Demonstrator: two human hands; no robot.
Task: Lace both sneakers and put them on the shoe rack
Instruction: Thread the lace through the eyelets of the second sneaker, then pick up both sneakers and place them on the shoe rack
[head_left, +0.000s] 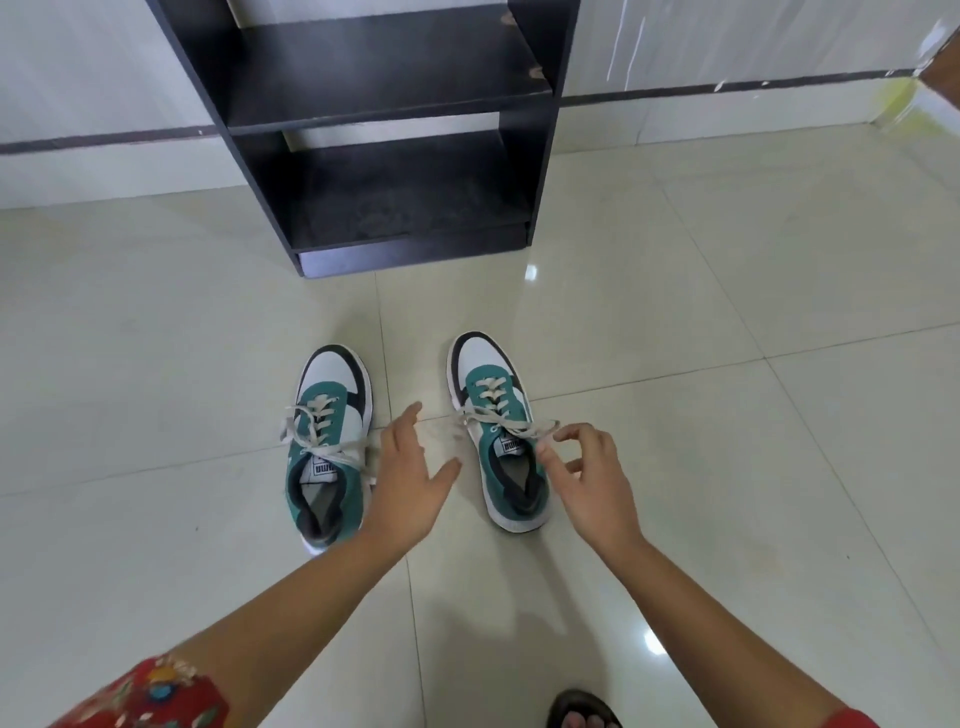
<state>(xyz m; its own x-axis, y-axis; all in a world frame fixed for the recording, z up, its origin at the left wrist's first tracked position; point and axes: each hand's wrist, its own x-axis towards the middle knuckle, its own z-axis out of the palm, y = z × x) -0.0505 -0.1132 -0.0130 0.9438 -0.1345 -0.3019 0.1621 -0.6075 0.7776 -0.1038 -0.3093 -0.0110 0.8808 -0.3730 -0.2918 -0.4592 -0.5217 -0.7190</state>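
Two teal, white and black sneakers stand side by side on the tiled floor, toes pointing at the rack. The left sneaker (327, 441) has cream laces tied in a loose bow. The right sneaker (496, 431) has laces threaded through its eyelets, with the ends spread out to both sides. My left hand (410, 478) hovers between the two shoes, fingers spread, holding nothing. My right hand (587, 478) is at the right sneaker's collar, thumb and forefinger pinching its right lace end (545, 434). The black shoe rack (389, 104) stands beyond the shoes with bare shelves.
Glossy cream tiles surround the shoes on every side. A white wall with a dark skirting stripe (727, 85) runs behind the rack. A sandalled foot (582, 714) shows at the bottom edge. A red patterned sleeve (150, 696) covers my left upper arm.
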